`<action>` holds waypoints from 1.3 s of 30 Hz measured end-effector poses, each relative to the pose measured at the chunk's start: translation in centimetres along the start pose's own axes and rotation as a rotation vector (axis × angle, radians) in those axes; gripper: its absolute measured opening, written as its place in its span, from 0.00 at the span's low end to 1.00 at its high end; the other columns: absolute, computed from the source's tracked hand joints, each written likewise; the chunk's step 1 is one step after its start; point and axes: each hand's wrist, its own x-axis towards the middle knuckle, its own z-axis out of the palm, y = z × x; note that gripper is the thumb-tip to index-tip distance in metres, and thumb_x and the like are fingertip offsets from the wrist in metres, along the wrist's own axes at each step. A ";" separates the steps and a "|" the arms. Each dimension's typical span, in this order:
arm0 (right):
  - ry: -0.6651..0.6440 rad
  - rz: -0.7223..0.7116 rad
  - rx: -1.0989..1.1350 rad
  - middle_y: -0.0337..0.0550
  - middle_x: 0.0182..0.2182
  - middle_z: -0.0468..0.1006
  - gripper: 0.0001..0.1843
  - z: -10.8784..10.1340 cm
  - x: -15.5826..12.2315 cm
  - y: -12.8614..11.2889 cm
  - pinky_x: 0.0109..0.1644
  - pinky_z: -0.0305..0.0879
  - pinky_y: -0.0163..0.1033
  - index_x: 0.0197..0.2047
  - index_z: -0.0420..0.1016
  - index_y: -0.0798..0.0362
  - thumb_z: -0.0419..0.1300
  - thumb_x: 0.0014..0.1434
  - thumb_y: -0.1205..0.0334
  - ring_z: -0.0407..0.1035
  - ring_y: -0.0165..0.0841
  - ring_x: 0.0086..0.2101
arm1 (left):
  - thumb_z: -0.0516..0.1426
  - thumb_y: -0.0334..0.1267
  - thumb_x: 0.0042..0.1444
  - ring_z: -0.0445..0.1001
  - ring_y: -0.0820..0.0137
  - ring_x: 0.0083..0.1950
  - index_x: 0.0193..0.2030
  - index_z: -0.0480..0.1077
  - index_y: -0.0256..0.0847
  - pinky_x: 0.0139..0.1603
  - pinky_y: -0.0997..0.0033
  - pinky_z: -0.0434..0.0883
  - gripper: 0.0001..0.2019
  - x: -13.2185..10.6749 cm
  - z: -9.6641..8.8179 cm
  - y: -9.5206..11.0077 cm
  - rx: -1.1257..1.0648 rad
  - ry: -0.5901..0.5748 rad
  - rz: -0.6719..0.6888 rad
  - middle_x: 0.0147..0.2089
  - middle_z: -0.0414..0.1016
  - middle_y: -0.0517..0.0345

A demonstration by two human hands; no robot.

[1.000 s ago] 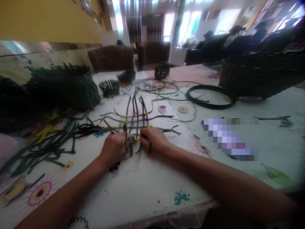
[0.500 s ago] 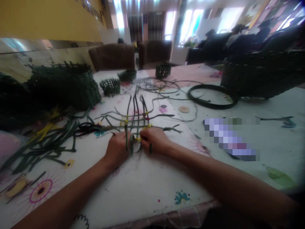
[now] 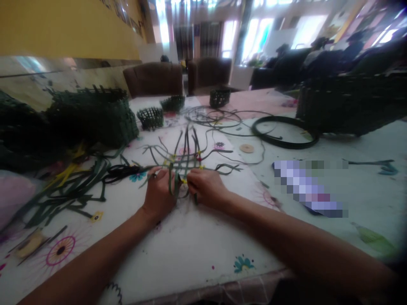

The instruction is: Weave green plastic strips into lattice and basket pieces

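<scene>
A flat lattice of dark green strips (image 3: 186, 154), tied at the crossings with small yellow and red ties, lies on the flowered tablecloth (image 3: 178, 245). My left hand (image 3: 159, 195) rests on its near left edge with fingers closed over the strip ends. My right hand (image 3: 206, 186) is beside it, fingers pinched at a yellow tie where the near strips cross. Loose strip ends stick out between the two hands.
A heap of loose green strips (image 3: 66, 186) and a large woven basket (image 3: 95, 116) lie to the left. Small woven baskets (image 3: 151, 117) stand behind. A black coil (image 3: 284, 131) and another large basket (image 3: 346, 106) are at the right. People sit far back.
The view has shifted slightly; both hands stay at the near edge of the lattice, my left hand edging a little forward over the strips.
</scene>
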 end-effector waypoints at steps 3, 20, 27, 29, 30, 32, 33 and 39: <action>-0.050 -0.041 -0.015 0.42 0.30 0.74 0.08 0.2 0.1 0.1 0.32 0.48 0.35 0.29 0.73 0.55 0.54 0.57 0.67 0.62 0.29 0.29 | 0.52 0.33 0.62 0.70 0.60 0.41 0.31 0.68 0.39 0.46 0.58 0.61 0.09 -0.3 0.6 -0.1 -0.047 -0.037 -0.068 0.36 0.75 0.51; -0.175 -0.154 -0.169 0.43 0.35 0.76 0.09 -0.9 0.0 0.0 0.29 0.42 0.38 0.39 0.75 0.53 0.56 0.57 0.70 0.64 0.30 0.31 | 0.49 0.30 0.63 0.70 0.64 0.39 0.37 0.71 0.38 0.43 0.63 0.65 0.10 -0.6 1.6 -0.9 -0.319 -0.115 -0.055 0.37 0.75 0.52; -0.175 -0.174 -0.185 0.42 0.34 0.76 0.15 -0.8 -0.1 0.0 0.28 0.40 0.38 0.48 0.73 0.49 0.55 0.58 0.69 0.64 0.31 0.30 | 0.54 0.36 0.61 0.69 0.65 0.37 0.32 0.72 0.37 0.42 0.63 0.64 0.09 -0.5 1.4 -0.9 -0.410 -0.138 -0.027 0.33 0.74 0.53; -0.171 -0.181 -0.188 0.42 0.33 0.76 0.15 -0.7 -0.1 0.2 0.28 0.41 0.38 0.48 0.73 0.49 0.55 0.58 0.70 0.65 0.31 0.30 | 0.53 0.38 0.62 0.69 0.65 0.36 0.31 0.72 0.38 0.42 0.63 0.64 0.11 -0.4 1.4 -0.8 -0.411 -0.138 -0.040 0.33 0.74 0.53; -0.164 -0.189 -0.186 0.42 0.33 0.76 0.15 -0.6 -0.1 0.2 0.28 0.41 0.38 0.47 0.73 0.49 0.55 0.58 0.70 0.65 0.31 0.30 | 0.53 0.38 0.62 0.69 0.65 0.36 0.31 0.72 0.38 0.41 0.63 0.65 0.11 -0.4 1.4 -0.8 -0.411 -0.141 -0.055 0.32 0.74 0.53; -0.139 -0.207 -0.178 0.41 0.32 0.76 0.13 -0.4 -0.1 0.3 0.28 0.41 0.38 0.44 0.74 0.50 0.56 0.57 0.71 0.65 0.30 0.28 | 0.53 0.37 0.62 0.70 0.65 0.36 0.30 0.73 0.39 0.42 0.64 0.65 0.12 -0.4 1.5 -0.6 -0.427 -0.148 -0.096 0.31 0.74 0.54; -0.110 -0.214 -0.174 0.41 0.31 0.76 0.11 -0.4 -0.2 0.4 0.27 0.42 0.38 0.42 0.74 0.51 0.56 0.57 0.72 0.64 0.30 0.27 | 0.54 0.37 0.61 0.70 0.65 0.36 0.30 0.73 0.39 0.42 0.64 0.65 0.11 -0.5 1.5 -0.6 -0.444 -0.142 -0.124 0.32 0.74 0.54; 0.350 -0.292 -0.047 0.41 0.24 0.71 0.16 -1.1 -1.1 -0.5 0.30 0.50 0.35 0.29 0.70 0.55 0.48 0.67 0.64 0.61 0.27 0.25 | 0.59 0.36 0.55 0.74 0.64 0.41 0.36 0.76 0.41 0.43 0.66 0.69 0.05 -0.6 1.5 -1.8 -0.643 -0.107 -0.475 0.37 0.77 0.55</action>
